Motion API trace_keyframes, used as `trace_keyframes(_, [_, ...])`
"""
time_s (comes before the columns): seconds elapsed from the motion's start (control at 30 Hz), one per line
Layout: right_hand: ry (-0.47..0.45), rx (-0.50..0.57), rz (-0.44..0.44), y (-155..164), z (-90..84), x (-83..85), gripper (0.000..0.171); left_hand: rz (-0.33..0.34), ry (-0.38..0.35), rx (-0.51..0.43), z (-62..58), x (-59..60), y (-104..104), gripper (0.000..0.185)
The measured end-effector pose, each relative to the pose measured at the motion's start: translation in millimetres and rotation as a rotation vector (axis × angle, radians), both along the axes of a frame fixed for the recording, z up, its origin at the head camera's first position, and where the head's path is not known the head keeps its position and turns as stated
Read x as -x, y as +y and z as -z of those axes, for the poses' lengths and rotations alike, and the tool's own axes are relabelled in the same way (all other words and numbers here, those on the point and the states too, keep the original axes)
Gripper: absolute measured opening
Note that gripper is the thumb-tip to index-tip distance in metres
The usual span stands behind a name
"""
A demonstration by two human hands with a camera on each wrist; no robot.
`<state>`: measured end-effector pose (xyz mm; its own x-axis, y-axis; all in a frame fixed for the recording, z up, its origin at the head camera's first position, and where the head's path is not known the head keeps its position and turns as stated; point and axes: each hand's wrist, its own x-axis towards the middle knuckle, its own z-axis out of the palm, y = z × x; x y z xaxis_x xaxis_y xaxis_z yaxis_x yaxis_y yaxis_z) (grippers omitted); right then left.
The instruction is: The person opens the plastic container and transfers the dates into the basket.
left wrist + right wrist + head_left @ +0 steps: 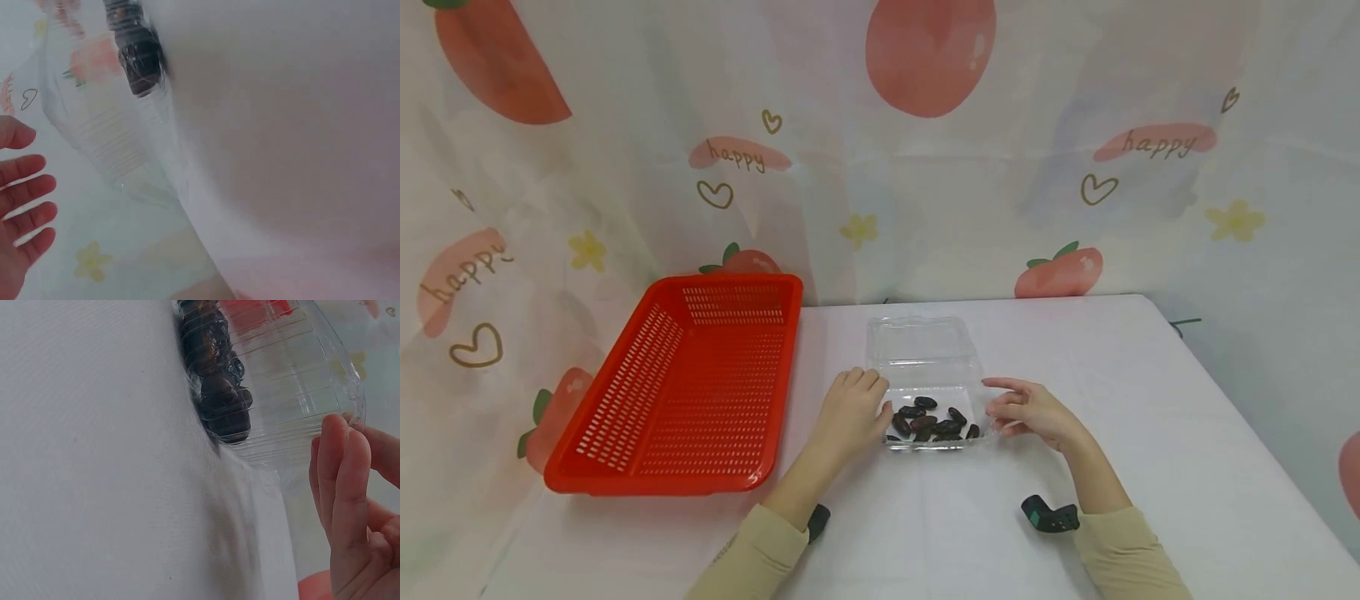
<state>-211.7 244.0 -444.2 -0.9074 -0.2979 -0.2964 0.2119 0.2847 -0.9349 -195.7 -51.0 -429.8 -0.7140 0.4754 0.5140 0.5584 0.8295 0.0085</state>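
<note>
A clear plastic clamshell box [925, 342] stands on the table with its hinged lid laid back. Several dark, wrinkled fruits that look like dates [928, 423] lie in its base. Beside the box's left edge is my left hand [850, 412]; the left wrist view shows its fingers spread and relaxed, apart from the plastic. At the opposite side is my right hand [1033, 410], one finger stretched toward the box. In the right wrist view its fingertips [333, 428] are right at the clear rim, the fingers fairly straight.
A large red plastic basket [715, 392] with slotted sides stands to the left on the white table [1150, 467]. Behind hangs a printed curtain [940, 208]. A black device [1048, 515] shows near the right wrist, and another [818, 522] near the left.
</note>
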Motion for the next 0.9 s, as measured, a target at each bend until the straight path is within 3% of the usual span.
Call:
trace_keyframes(0.13, [0.005, 0.01, -0.002, -1, 0.8, 0.0, 0.062, 0.059, 0.048, 0.175, -1.1, 12.5, 12, 0.016])
trace_keyframes(0.3, [0.006, -0.003, 0.004, -1, 1.2, -0.4, 0.062, 0.076, -0.033, 0.324, 6.1, 24.2, 31, 0.023])
trace_keyframes(0.47, [0.009, -0.007, 0.021, -1, 0.7, -1.4, 0.061, 0.064, -0.11, 0.438, 14.6, 32.1, 49, 0.025])
trace_keyframes(0.73, [0.031, -0.007, 0.003, -2, -1.4, -2.1, 0.06, -0.011, -0.037, 0.714, 21.3, 35.6, 60, 0.024])
trace_keyframes(0.9, [0.025, -0.002, 0.003, -2, -1.0, -2.4, 0.059, -0.037, -0.078, 0.812, 24.2, 35.8, 60, 0.026])
